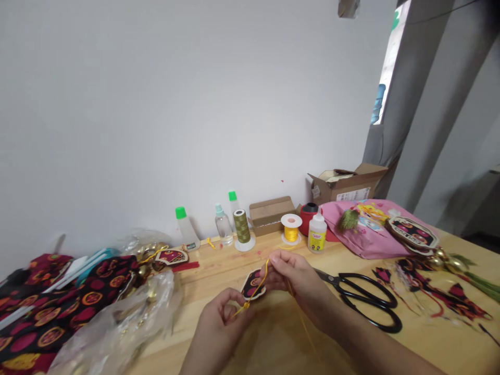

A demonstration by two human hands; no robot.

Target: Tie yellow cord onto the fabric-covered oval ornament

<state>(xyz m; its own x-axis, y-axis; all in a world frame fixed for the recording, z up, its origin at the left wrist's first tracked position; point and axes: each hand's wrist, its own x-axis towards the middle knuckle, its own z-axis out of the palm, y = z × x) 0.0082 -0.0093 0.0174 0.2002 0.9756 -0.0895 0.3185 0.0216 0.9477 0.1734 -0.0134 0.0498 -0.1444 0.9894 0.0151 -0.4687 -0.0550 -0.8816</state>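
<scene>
Over the front middle of the table, my left hand (pixel 222 322) pinches a knotted part of a thin yellow cord (pixel 264 277) at the lower edge of a small dark plaque (pixel 250 289) with a pale border. Higher up and to the right, my right hand (pixel 297 275) closes thumb and forefinger on the same cord. Its other fingers are by the plaque's right edge, partly hidden. A loose length of cord hangs below my right hand. Large black-handled scissors (pixel 365 294) lie just right of my right wrist, their blades partly covered by it.
A yellow cord spool (pixel 291 232), a glue bottle (pixel 317 234) and an olive thread cone (pixel 242 229) stand along the wall. Patterned fabric (pixel 97 291) and a clear plastic bag (pixel 144 307) cover the left. Fabric scraps (pixel 437 291) and a pink bag (pixel 363 239) lie right.
</scene>
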